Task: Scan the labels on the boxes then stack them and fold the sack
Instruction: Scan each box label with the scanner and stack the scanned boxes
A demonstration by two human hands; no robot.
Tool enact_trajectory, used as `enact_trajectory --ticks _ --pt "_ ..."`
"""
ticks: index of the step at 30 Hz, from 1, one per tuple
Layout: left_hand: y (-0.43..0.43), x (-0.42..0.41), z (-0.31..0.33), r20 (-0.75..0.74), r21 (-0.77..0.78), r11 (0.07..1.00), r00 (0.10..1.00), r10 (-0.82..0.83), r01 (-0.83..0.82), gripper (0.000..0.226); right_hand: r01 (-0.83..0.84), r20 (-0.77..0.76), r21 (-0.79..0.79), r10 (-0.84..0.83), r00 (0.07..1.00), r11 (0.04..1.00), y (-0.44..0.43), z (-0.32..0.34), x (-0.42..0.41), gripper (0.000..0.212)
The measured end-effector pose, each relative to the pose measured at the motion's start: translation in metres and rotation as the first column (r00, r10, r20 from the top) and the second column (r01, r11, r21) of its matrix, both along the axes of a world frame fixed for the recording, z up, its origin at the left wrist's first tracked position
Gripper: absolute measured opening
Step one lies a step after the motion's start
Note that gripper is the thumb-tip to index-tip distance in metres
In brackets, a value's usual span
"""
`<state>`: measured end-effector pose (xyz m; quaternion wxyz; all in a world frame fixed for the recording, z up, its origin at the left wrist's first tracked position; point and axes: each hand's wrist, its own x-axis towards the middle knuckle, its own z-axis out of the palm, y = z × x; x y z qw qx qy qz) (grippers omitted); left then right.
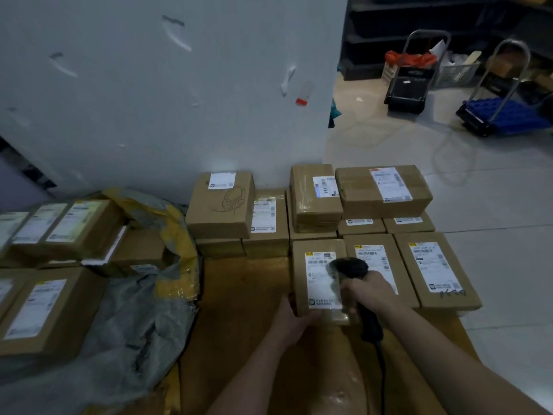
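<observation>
Dim, soft, blurry view; wide-angle bending at edges.

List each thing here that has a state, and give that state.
left hand, holding the near corner of the front box.
right hand, gripping the scanner.
scanner, aimed down at the front box's label.
front box, sealed, label up.
sack, unfolded and crumpled.
stacked boxes by the wall, sealed, labels up.
</observation>
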<state>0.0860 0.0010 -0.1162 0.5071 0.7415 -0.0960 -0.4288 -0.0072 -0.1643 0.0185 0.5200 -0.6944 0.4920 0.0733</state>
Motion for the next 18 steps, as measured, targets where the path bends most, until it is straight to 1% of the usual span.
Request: enact_trajectory --ticks 3,4,6,8,11,12,15,18 --pt "0.002 0.005 0.009 0.023 0.034 0.999 1.0 -0.014 0.014 0.079 -0.114 -0.049 -0.106 0.109 0.993 0.988 0.004 -0.025 -0.005 0.015" --pt "0.003 0.004 0.008 0.045 0.054 0.999 0.999 -0.005 0.002 0.074 -0.125 -0.048 -0.115 0.121 0.992 0.985 0.008 -0.03 -0.005 0.014" --pt "0.007 0.001 0.008 0.106 0.081 0.996 0.994 0.025 -0.034 0.06 -0.105 -0.01 -0.114 0.104 0.994 0.988 0.013 -0.038 -0.004 0.014" --pt "0.013 -0.001 0.012 0.117 0.08 0.991 0.989 0.096 -0.105 0.047 -0.069 0.037 -0.117 0.074 0.997 0.991 0.014 -0.04 -0.001 0.014" --pt "0.028 0.002 0.034 0.132 0.105 0.979 0.978 0.16 -0.174 0.033 -0.024 0.124 -0.019 0.027 0.992 1.0 0.018 -0.032 0.004 0.017" --pt "0.033 0.005 0.043 0.166 0.125 0.973 0.971 0.17 -0.192 0.031 -0.033 0.148 0.014 0.03 0.988 0.999 0.022 -0.027 0.006 0.019" --pt "0.051 0.012 0.074 0.361 0.203 0.94 0.913 0.189 -0.274 0.037 -0.097 0.236 0.098 0.072 0.969 0.99 0.036 -0.008 0.015 0.026" --pt "0.078 0.021 0.102 0.438 0.18 0.917 0.863 0.25 -0.357 0.038 -0.183 0.371 0.153 0.115 0.922 0.971 0.063 0.014 0.023 0.019"
